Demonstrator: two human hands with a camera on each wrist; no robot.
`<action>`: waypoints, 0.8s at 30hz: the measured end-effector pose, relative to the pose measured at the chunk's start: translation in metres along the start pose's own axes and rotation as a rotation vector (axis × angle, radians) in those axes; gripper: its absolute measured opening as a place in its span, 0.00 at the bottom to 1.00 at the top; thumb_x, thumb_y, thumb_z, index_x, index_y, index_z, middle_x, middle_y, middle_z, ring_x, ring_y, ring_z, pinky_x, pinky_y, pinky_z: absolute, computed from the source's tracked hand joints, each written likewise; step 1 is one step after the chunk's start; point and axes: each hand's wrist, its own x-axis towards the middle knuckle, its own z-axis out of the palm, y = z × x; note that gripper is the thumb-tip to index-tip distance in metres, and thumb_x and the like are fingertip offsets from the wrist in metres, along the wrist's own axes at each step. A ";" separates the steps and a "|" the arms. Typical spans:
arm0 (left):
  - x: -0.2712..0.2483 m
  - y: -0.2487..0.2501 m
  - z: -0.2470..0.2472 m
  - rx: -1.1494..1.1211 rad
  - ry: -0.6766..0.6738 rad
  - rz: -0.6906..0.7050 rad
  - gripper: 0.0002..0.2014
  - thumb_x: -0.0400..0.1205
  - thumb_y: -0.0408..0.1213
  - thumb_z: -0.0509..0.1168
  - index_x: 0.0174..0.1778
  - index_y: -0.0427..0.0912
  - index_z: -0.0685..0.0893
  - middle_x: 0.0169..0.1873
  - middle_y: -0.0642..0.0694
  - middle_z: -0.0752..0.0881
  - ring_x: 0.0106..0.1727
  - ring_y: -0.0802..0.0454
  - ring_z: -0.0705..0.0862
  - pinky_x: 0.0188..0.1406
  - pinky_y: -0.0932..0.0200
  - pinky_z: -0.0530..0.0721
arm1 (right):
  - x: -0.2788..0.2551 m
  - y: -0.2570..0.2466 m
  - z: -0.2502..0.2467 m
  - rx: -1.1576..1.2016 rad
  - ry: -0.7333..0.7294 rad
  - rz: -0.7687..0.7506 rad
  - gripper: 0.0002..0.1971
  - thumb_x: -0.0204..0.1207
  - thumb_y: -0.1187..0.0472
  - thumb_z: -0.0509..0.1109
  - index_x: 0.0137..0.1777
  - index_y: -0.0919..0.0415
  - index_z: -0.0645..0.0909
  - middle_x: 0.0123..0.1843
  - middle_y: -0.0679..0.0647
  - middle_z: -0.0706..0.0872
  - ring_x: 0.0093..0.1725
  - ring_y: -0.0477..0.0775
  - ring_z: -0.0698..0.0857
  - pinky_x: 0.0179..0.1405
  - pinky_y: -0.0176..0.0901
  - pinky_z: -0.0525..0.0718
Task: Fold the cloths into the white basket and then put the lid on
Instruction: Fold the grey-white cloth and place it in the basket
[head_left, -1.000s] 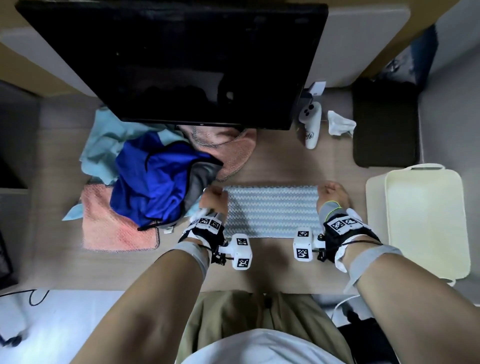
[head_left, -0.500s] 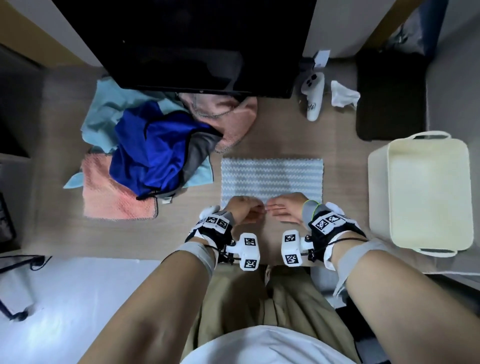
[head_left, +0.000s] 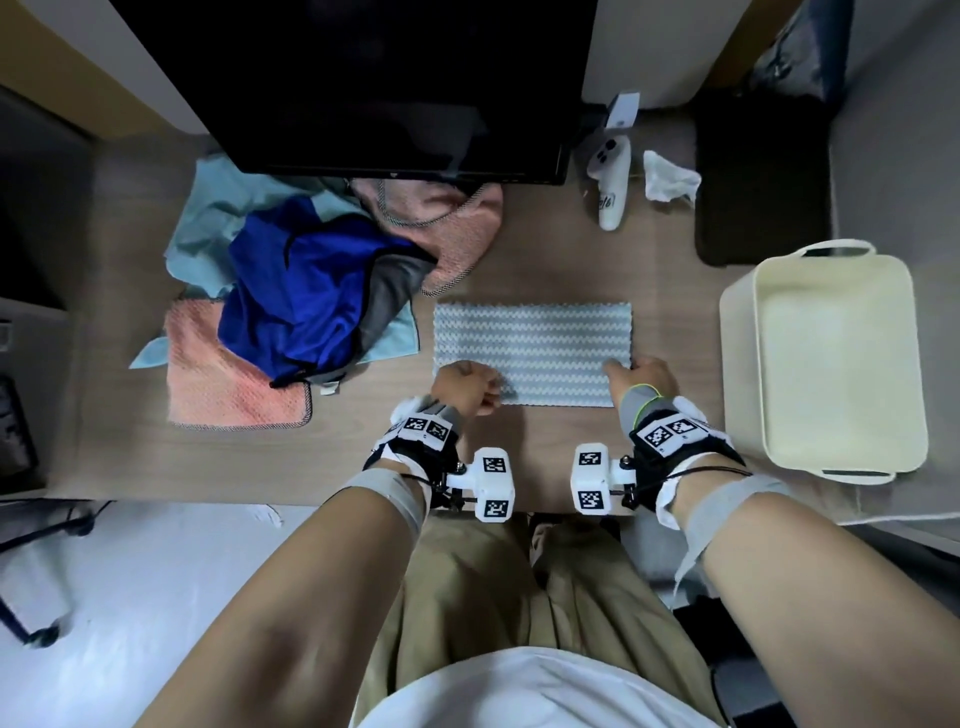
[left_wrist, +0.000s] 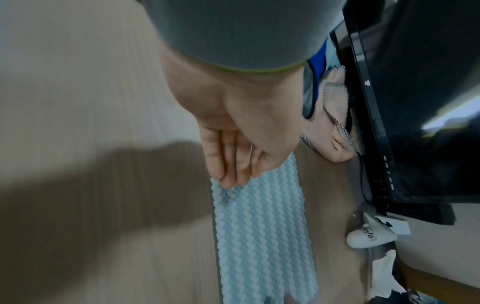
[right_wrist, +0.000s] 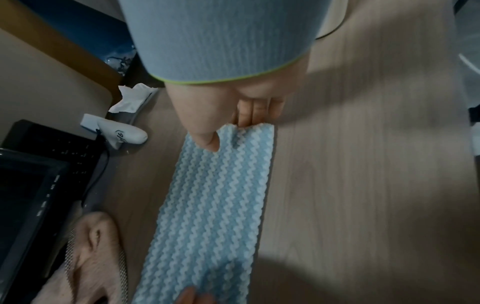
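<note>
On the bench (head_left: 545, 260), I see a cloth pile (head_left: 291, 296) at far left. My left hand (head_left: 465, 387) pinches the folded striped cloth's (head_left: 535, 348) near-left corner with curled fingers; my right hand (head_left: 641, 376) pinches its near-right corner. The empty white basket (head_left: 737, 364) stands at right, apart from the cloth.

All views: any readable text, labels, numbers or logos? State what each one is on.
"9/6": handwritten on the white controller; the first character is uncertain.
Monitor: the bezel logo and the small white port markings are too small to read.
Wrist-mount tags: black-and-white code squares, no letters.
Striped cloth: no text.
</note>
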 end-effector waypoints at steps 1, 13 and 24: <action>-0.001 0.002 0.006 -0.015 -0.054 0.005 0.10 0.86 0.33 0.58 0.47 0.33 0.83 0.37 0.39 0.86 0.31 0.48 0.85 0.32 0.59 0.86 | -0.004 -0.005 0.001 0.006 -0.013 0.005 0.32 0.64 0.36 0.68 0.62 0.58 0.83 0.54 0.59 0.89 0.48 0.65 0.87 0.47 0.49 0.83; 0.019 0.003 0.012 -0.116 -0.353 -0.083 0.16 0.79 0.32 0.69 0.64 0.36 0.82 0.54 0.39 0.90 0.56 0.45 0.90 0.59 0.56 0.85 | -0.003 -0.028 -0.004 0.149 -0.084 -0.100 0.21 0.51 0.43 0.76 0.44 0.52 0.85 0.37 0.49 0.90 0.36 0.56 0.88 0.38 0.44 0.86; 0.018 0.005 -0.028 -0.270 -0.247 -0.036 0.13 0.83 0.22 0.54 0.59 0.31 0.81 0.47 0.36 0.90 0.47 0.43 0.89 0.51 0.51 0.90 | -0.053 -0.095 0.050 0.212 -0.582 -0.317 0.13 0.69 0.65 0.78 0.52 0.57 0.83 0.54 0.58 0.90 0.52 0.60 0.89 0.54 0.56 0.89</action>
